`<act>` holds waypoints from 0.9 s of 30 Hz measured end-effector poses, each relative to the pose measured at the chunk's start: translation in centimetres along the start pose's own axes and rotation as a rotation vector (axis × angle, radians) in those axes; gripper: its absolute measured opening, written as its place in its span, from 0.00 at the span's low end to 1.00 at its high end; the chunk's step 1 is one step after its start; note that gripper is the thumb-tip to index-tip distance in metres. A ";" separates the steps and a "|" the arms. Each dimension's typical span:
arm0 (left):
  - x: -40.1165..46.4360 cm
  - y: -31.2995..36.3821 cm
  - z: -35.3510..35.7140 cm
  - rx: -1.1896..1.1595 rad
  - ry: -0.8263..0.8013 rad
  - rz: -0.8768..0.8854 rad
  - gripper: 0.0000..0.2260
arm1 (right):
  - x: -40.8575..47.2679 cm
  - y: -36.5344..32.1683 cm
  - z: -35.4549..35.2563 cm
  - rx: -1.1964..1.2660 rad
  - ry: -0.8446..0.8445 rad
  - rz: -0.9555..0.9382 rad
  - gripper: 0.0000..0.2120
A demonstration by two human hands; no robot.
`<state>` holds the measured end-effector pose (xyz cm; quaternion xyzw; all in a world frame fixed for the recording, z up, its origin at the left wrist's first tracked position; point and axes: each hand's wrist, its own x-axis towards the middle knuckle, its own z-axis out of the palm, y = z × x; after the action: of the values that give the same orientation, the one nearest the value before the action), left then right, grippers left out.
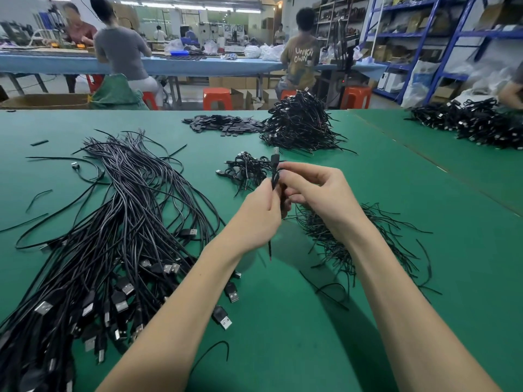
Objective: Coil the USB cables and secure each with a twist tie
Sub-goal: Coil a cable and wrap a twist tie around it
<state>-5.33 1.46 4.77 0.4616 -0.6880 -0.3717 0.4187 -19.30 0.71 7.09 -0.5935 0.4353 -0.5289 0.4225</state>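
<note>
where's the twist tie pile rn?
Head view: loose pile of thin black twist ties lies on the green table, right of centre, beneath the right hand.

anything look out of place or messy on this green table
Nothing looks damaged. A few stray pieces lie apart from the piles: a lone twist tie near the left forearm and a short black strip at the far left. Both hands, left hand and right hand, hold one coiled cable.

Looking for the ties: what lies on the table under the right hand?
Under the right hand lies a pile of thin black twist ties on the green table; its near edge is covered.
</note>
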 end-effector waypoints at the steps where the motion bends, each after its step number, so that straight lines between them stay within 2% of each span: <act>1: 0.0 0.0 0.1 0.059 0.014 0.019 0.10 | 0.0 0.0 0.0 -0.053 0.004 -0.004 0.06; 3: -0.1 0.1 0.2 0.193 -0.001 0.052 0.09 | -0.1 0.2 0.2 -0.132 0.073 0.008 0.10; 4: -0.1 0.1 0.4 0.213 -0.022 0.056 0.08 | -0.1 0.3 0.2 -0.124 0.107 0.018 0.09; 6: -0.3 0.2 0.7 0.106 -0.046 0.041 0.07 | 0.0 0.4 -0.2 -0.078 0.146 0.034 0.03; 9: -0.4 0.2 1.5 -0.103 0.005 0.005 0.02 | 0.0 0.5 -0.7 -0.051 0.164 0.050 0.07; 11: -0.4 -0.3 1.6 -0.120 0.067 -0.011 0.05 | -0.1 0.3 -0.8 -0.047 0.103 0.075 0.04; 13: -0.2 -0.6 1.1 -0.165 0.101 -0.053 0.07 | -0.2 0.0 -1.3 -0.063 0.042 0.134 0.07; 14: -0.1 -0.8 0.8 -0.211 0.111 -0.079 0.08 | -0.2 -0.1 -1.9 -0.190 0.010 0.138 0.06; 16: 0.0 -0.9 0.1 -0.311 0.138 -0.130 0.08 | -0.2 -0.3 -3.6 -0.673 -0.138 0.094 0.02; 18: 0.1 -1.1 -0.3 -0.392 0.154 -0.164 0.08 | -0.4 -0.5 -4.5 -1.011 -0.314 0.174 0.09; 21: 0.0 -1.1 -0.4 -0.459 0.133 -0.189 0.08 | -0.7 -0.2 -4.1 -1.220 -0.347 0.318 0.12; 27: -0.1 -0.9 -0.4 -0.481 0.127 -0.198 0.08 | -0.8 1.3 -3.6 -1.322 -0.326 0.298 0.04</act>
<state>-4.64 1.20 4.10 0.4362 -0.5040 -0.5340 0.5202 -22.98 0.99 5.96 -0.7319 0.6739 0.0063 0.1005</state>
